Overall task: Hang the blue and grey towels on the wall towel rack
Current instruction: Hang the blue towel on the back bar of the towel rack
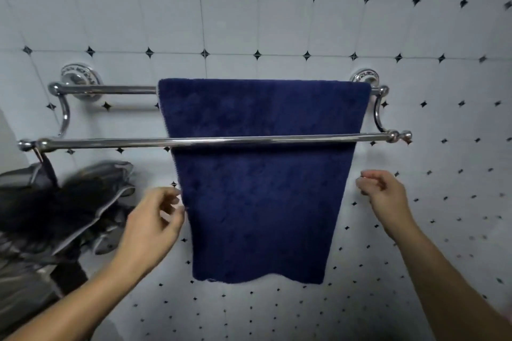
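Note:
A dark blue towel [260, 174] hangs over the rear upper bar of a chrome double towel rack [110, 142] and drops behind the front bar. My left hand [155, 219] is at the towel's left edge, fingers loosely curled and just touching the cloth, holding nothing. My right hand [383, 194] hovers a little to the right of the towel's right edge, fingers partly curled, clear of the cloth. No plain grey towel is visible as such.
Grey and black garments [63, 207] hang from a hook at the left end of the front bar. White wall tiles [277, 22] with small black diamonds lie behind everything. The left part of both bars is bare.

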The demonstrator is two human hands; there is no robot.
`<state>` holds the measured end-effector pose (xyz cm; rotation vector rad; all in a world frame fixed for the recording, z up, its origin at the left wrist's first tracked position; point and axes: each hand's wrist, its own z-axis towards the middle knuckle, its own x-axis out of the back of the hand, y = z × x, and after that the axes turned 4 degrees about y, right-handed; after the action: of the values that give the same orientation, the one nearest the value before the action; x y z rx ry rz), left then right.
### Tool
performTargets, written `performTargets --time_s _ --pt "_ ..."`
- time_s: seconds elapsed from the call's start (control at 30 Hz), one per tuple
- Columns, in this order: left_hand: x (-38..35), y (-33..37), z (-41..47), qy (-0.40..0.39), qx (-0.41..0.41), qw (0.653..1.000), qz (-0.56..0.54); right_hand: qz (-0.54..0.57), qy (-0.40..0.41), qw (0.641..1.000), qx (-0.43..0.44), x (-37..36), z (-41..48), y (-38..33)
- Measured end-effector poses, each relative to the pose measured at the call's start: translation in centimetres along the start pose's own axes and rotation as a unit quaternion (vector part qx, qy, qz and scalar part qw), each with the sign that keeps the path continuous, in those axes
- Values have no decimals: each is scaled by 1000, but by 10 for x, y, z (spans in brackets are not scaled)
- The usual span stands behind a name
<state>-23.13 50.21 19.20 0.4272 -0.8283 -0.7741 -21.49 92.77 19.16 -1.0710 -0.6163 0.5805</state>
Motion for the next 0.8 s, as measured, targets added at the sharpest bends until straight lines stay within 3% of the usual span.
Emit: performTargets --time_s 0.07,0.13,0.2,0.3,0.53,0.63,0.8 --pt "-22 -11 15 -22 141 989 -36 21 -133 990 -52 -20 0 16" --pt "-36 -16 40 -30 189 970 -147 79 -200 975 -60 -36 8 13" --pt "-50 -16 59 -53 191 946 -258 124 -215 967 -59 -45 19 9" --pt "-65 -19 72 -41 191 923 -331 153 -200 967 -50 -51 26 14" --pt "-67 -37 80 -23 162 927 -338 142 -164 976 -22 -42 33 27" --pt "-78 -46 58 -47 176 915 -360 103 -253 961 -46 -42 19 49" --pt "-112 -88 -22 -184 293 889 -299 21 -429 895 -124 -61 -20 112"
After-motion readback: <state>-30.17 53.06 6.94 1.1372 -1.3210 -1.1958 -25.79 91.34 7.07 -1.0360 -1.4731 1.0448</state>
